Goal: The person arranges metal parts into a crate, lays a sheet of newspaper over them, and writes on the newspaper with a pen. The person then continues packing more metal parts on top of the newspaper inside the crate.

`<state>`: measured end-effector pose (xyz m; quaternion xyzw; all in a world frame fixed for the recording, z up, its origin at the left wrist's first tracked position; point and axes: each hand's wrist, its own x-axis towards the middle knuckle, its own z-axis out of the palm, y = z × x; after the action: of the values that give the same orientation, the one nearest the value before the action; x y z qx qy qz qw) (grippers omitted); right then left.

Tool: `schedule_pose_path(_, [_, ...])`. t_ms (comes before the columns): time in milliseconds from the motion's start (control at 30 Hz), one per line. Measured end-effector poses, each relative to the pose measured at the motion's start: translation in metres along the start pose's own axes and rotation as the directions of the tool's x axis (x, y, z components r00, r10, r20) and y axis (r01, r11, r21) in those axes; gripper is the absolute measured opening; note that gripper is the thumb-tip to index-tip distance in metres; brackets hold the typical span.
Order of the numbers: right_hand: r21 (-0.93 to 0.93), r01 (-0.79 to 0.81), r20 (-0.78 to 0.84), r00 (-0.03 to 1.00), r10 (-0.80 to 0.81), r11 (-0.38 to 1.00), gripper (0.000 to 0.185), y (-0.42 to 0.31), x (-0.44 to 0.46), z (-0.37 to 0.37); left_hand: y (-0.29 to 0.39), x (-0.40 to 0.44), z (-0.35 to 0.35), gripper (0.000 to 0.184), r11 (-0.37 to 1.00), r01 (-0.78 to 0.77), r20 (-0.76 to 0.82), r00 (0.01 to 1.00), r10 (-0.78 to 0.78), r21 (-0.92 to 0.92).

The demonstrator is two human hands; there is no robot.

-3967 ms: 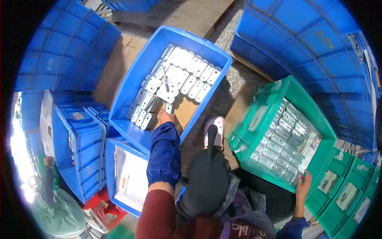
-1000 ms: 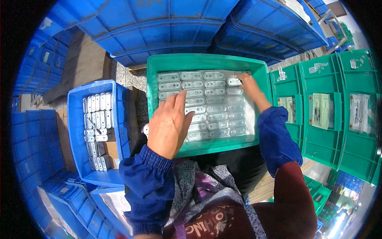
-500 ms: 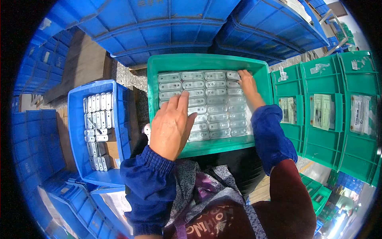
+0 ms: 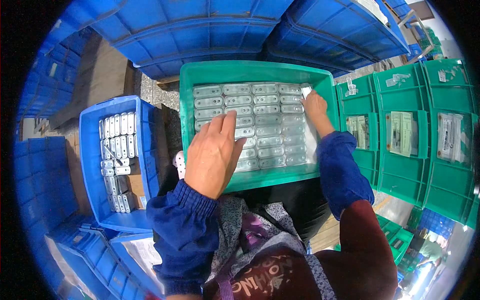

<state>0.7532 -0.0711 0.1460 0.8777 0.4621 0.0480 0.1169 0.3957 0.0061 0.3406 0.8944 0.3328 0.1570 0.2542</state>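
Note:
Rows of flat silver metal parts with rounded ends and small holes [image 4: 265,89] lie side by side in a green crate [image 4: 257,71] in front of me. At the far right end of the top row, my right hand [image 4: 316,107] has its fingertips closed on a pale, narrow metal part [image 4: 306,92], against the crate's right side. My left hand [image 4: 212,155] hovers over the crate's left half, palm down. Its fingers are stretched out, the thumb is apart, and no object shows in it. It hides several of the parts underneath.
A blue crate [image 4: 150,180] on the left holds more silver parts [image 4: 117,125] and some cardboard. Large blue crates [image 4: 200,35] stand behind the green one. Stacked green crates [image 4: 357,100] with paper labels rise on the right. Another person [image 4: 430,250] is far off at lower right.
My right hand has shifted slightly right and down, to the right end of the top row. The part formerly under its fingers now lies flat in that row. My left hand stays nearly in place.

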Motion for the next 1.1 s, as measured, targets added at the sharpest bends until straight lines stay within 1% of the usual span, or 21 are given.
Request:
schedule_pose_path(67, [-0.130,0.065,-0.009,0.998,-0.067,0.989,0.050,-0.003,0.004,0.001,0.000,0.000,-0.002,0.044,1.000,-0.004,-0.002,1.000,0.004,-0.018])
schedule_pose_path(167, [-0.162,0.093,-0.086,0.990,-0.108,0.982,0.052,0.000,0.006,-0.006,-0.002,0.000,-0.002,0.044,1.000,-0.014,-0.010,1.000,0.014,-0.025])
schedule_pose_path(200, [-0.063,0.010,-0.014,1.000,-0.011,0.998,0.052,0.003,0.006,-0.011,-0.002,0.000,-0.002,0.044,1.000,-0.014,-0.012,1.000,0.013,-0.019])
schedule_pose_path(300, [0.054,-0.111,0.063,0.992,0.107,0.992,0.054,0.005,-0.030,-0.043,-0.004,-0.002,-0.008,0.044,1.000,0.005,0.003,1.000,-0.005,-0.023])
schedule_pose_path(433, [0.071,-0.034,0.247,0.969,0.016,0.997,0.056,0.012,-0.094,-0.035,-0.011,-0.008,-0.033,0.043,0.999,0.017,-0.051,0.999,-0.019,-0.039])
schedule_pose_path(500, [0.067,-0.042,0.206,0.978,0.028,0.997,0.054,0.011,-0.100,-0.028,-0.019,-0.016,-0.050,0.044,0.999,0.027,-0.178,0.984,-0.033,-0.037])
schedule_pose_path(533, [0.067,-0.060,0.185,0.982,0.046,0.996,0.054,0.010,-0.097,-0.024,-0.024,-0.022,-0.067,0.044,0.995,0.024,-0.185,0.982,-0.041,-0.094])
schedule_pose_path(600, [0.085,-0.032,0.184,0.983,0.016,0.996,0.057,0.012,-0.091,-0.017,-0.041,-0.041,-0.092,0.044,0.889,0.172,-0.183,0.945,-0.270,-0.424])
schedule_pose_path(633, [0.123,-0.073,0.197,0.979,0.047,0.990,0.065,0.016,-0.090,-0.010,-0.054,-0.052,-0.103,0.044,0.765,0.249,-0.150,0.900,-0.409,-0.595])
schedule_pose_path(667, [0.167,-0.105,0.211,0.975,0.068,0.980,0.074,0.018,-0.085,-0.002,-0.075,-0.066,-0.105,0.040,0.731,0.280,-0.200,0.846,-0.495,-0.623])
schedule_pose_path(700, [0.154,-0.125,0.265,0.961,0.081,0.980,0.083,0.018,-0.081,-0.002,-0.107,-0.085,-0.100,0.037,0.744,0.278,-0.262,0.814,-0.518,-0.608])
schedule_pose_path(733, [0.210,-0.108,0.258,0.965,0.051,0.972,0.089,0.027,-0.079,0.011,-0.133,-0.102,-0.097,0.035,0.734,0.375,-0.264,0.761,-0.593,-0.566])
schedule_pose_path(767, [0.270,-0.136,0.245,0.967,0.069,0.953,0.090,0.029,-0.081,0.012,-0.181,-0.128,-0.083,0.034,0.755,0.434,-0.252,0.759,-0.600,-0.491])
schedule_pose_path(800, [0.224,-0.086,0.263,0.964,0.024,0.971,0.085,0.023,-0.083,0.002,-0.210,-0.143,-0.071,0.033,0.686,0.596,-0.184,0.684,-0.706,-0.418])
schedule_pose_path(833, [0.197,-0.013,0.302,0.952,-0.048,0.980,0.079,0.024,-0.083,0.001,-0.260,-0.176,-0.042,0.035,0.550,0.630,-0.116,0.594,-0.796,-0.549])
schedule_pose_path(867, [0.176,-0.086,0.278,0.960,0.034,0.981,0.073,0.030,-0.086,0.017,-0.309,-0.203,-0.010,0.034,0.543,0.702,-0.104,0.564,-0.819,-0.460])
schedule_pose_path(900, [0.179,-0.064,0.295,0.955,0.008,0.982,0.064,0.028,-0.089,0.011,-0.332,-0.216,0.015,0.031,0.512,0.708,-0.121,0.526,-0.842,-0.486])
schedule_pose_path(933, [0.160,-0.073,0.285,0.958,0.025,0.984,0.054,0.028,-0.087,0.011,-0.358,-0.225,0.041,0.030,0.419,0.729,-0.083,0.450,-0.889,-0.540])
schedule_pose_path(1000, [0.139,-0.098,0.229,0.971,0.064,0.985,0.046,0.024,-0.093,0.011,-0.388,-0.232,0.070,0.031,0.365,0.879,-0.185,0.322,-0.929,-0.305])
schedule_pose_path(1067, [0.130,-0.090,0.192,0.979,0.064,0.987,0.041,0.021,-0.101,-0.001,-0.401,-0.225,0.076,0.038,0.094,0.828,-0.030,0.093,-0.995,-0.552])
schedule_pose_path(1100, [0.161,-0.059,0.161,0.986,0.033,0.985,0.050,0.028,-0.106,0.005,-0.415,-0.224,0.086,0.040,0.032,0.747,-0.036,0.011,-0.999,-0.664])
